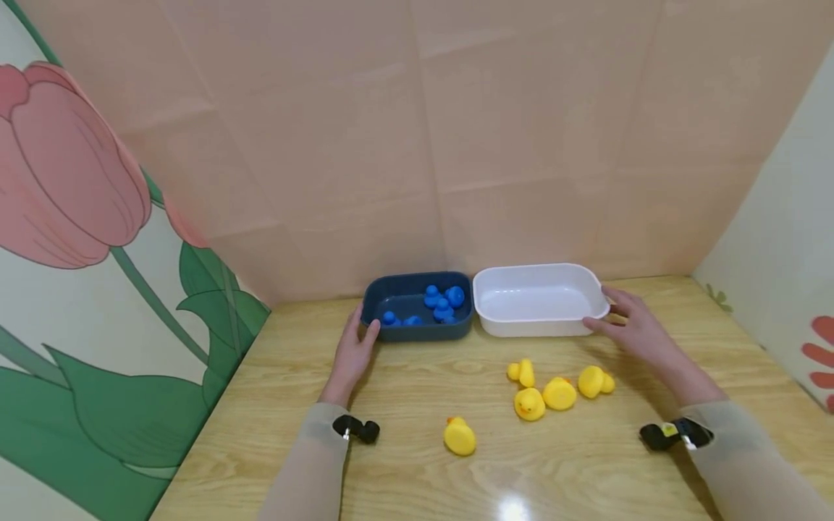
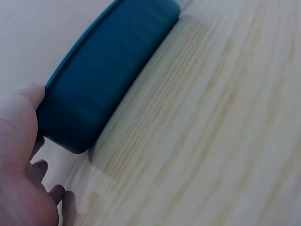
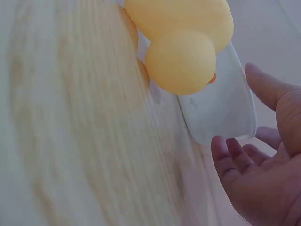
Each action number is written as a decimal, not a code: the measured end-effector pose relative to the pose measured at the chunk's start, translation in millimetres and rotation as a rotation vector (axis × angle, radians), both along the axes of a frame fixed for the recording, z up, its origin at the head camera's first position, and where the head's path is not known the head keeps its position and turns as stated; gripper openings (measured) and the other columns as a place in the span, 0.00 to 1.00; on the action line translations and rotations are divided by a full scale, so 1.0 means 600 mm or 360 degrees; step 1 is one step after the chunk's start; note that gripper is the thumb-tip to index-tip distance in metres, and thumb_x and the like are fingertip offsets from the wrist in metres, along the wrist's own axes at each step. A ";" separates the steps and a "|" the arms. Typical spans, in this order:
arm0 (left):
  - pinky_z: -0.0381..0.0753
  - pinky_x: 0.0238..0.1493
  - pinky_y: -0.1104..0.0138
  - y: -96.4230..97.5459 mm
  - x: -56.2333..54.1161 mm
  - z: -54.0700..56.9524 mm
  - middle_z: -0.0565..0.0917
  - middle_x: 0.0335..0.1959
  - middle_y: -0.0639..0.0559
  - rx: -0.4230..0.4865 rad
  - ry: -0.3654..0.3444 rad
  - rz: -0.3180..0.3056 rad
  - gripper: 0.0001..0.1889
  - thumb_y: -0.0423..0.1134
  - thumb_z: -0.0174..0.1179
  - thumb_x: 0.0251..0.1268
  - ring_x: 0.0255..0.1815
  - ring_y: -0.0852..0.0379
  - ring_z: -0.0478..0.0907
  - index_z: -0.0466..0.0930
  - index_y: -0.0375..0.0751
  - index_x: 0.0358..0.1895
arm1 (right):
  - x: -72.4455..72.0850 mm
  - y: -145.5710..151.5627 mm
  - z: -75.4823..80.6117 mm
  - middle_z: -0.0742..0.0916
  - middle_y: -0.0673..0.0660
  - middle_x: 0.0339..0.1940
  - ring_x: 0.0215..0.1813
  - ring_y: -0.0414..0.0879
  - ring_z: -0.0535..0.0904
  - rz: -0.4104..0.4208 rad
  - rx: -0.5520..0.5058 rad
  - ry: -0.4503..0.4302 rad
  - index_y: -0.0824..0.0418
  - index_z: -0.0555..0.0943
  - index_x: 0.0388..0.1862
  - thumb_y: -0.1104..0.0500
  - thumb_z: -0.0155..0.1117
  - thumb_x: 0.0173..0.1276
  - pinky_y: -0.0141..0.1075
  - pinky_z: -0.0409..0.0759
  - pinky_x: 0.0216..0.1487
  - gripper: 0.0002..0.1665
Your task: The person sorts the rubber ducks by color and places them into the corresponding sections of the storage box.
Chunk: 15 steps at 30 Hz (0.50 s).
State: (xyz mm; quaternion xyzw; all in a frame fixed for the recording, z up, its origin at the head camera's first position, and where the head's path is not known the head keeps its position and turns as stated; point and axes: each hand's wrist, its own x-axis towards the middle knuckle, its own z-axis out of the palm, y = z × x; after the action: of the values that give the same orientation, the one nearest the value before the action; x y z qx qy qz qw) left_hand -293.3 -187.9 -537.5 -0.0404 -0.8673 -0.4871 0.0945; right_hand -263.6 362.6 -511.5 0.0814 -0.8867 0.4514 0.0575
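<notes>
At the left end of a dark blue tray [image 1: 417,334] is my left hand [image 1: 354,351]. Its thumb touches the front corner, while the fingers lie loosely along the left side; in the left wrist view the thumb [image 2: 33,94] meets the tray's rim. Several blue toy ducks [image 1: 444,311] sit inside that tray. Beside it stands a white tray [image 1: 534,327] with nothing in it. My right hand [image 1: 628,329] is spread around its right end, thumb toward the front. The right wrist view shows relaxed fingers [image 3: 225,165] close to the wall; contact cannot be made out.
Several yellow toy ducks lie on the wooden table [image 1: 404,391] before the white tray, including one duck [image 1: 530,404] facing up and another [image 1: 591,381] on its side. A separate yellow duck [image 1: 460,437] lies nearer. A pinkish sheet [image 1: 423,145] hangs behind the trays.
</notes>
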 end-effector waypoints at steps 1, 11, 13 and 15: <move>0.49 0.87 0.39 0.000 0.001 0.000 0.53 0.91 0.37 -0.0004 0.0000 -0.0002 0.40 0.59 0.53 0.90 0.91 0.37 0.48 0.52 0.45 0.92 | 0.000 0.001 -0.002 0.55 0.83 0.86 0.78 0.84 0.64 0.0031 -0.0019 -0.0041 0.70 0.47 0.91 0.49 0.71 0.83 0.78 0.64 0.73 0.57; 0.49 0.87 0.42 -0.004 0.005 0.014 0.55 0.90 0.37 -0.0082 0.0067 0.0029 0.41 0.59 0.52 0.90 0.91 0.38 0.49 0.53 0.38 0.90 | -0.001 0.012 -0.028 0.49 0.76 0.90 0.87 0.78 0.50 0.0172 -0.0255 -0.0293 0.47 0.28 0.93 0.43 0.62 0.87 0.75 0.47 0.81 0.61; 0.49 0.88 0.42 -0.005 0.010 0.026 0.54 0.91 0.37 -0.0124 0.0087 0.0041 0.40 0.58 0.52 0.91 0.91 0.38 0.48 0.53 0.39 0.91 | -0.002 0.013 -0.028 0.49 0.76 0.90 0.87 0.78 0.48 0.0163 -0.0248 -0.0294 0.45 0.27 0.93 0.41 0.61 0.87 0.75 0.47 0.81 0.60; 0.47 0.88 0.42 -0.005 0.015 0.040 0.53 0.91 0.39 -0.0159 0.0111 0.0048 0.41 0.58 0.52 0.90 0.91 0.38 0.47 0.52 0.41 0.91 | -0.004 0.012 -0.026 0.48 0.75 0.91 0.88 0.78 0.47 0.0159 -0.0251 -0.0293 0.43 0.27 0.93 0.39 0.60 0.87 0.76 0.46 0.81 0.61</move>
State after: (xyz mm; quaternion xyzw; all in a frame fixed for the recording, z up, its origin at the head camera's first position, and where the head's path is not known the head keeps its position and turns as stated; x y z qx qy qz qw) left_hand -284.3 -190.9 -513.7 -0.0490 -0.8872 -0.4399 0.1300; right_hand -266.2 370.1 -526.9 0.0788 -0.8448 0.5276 -0.0405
